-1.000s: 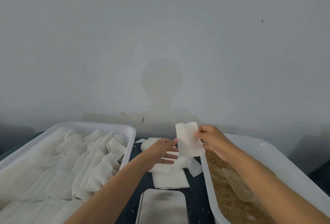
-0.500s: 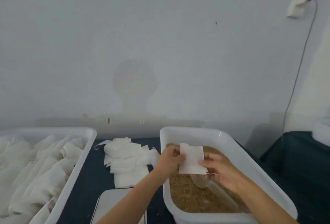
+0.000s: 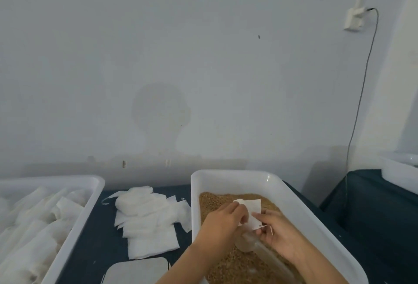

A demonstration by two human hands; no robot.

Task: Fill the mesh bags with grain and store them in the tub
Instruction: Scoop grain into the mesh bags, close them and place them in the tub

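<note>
Both hands hold one small white mesh bag [image 3: 252,212] over the brown grain [image 3: 217,201] in the white tub [image 3: 294,202] on the right. My left hand [image 3: 222,223] pinches the bag's left edge and my right hand [image 3: 279,230] grips its lower right corner, where a thin drawstring hangs. A clear plastic scoop [image 3: 248,244] lies in the grain just under the hands. A loose pile of empty mesh bags [image 3: 147,218] lies on the dark table between the tubs. The left white tub [image 3: 92,193] holds several filled bags.
A flat grey scale plate [image 3: 135,271] sits at the near edge between the tubs. Another white container [image 3: 398,170] stands at the far right on a separate dark surface. A wall with a socket and hanging cable rises right behind the table.
The view swung from the left tub to the grain tub. Both hands carried the bag rightwards and down, from above the empty pile to low over the grain.
</note>
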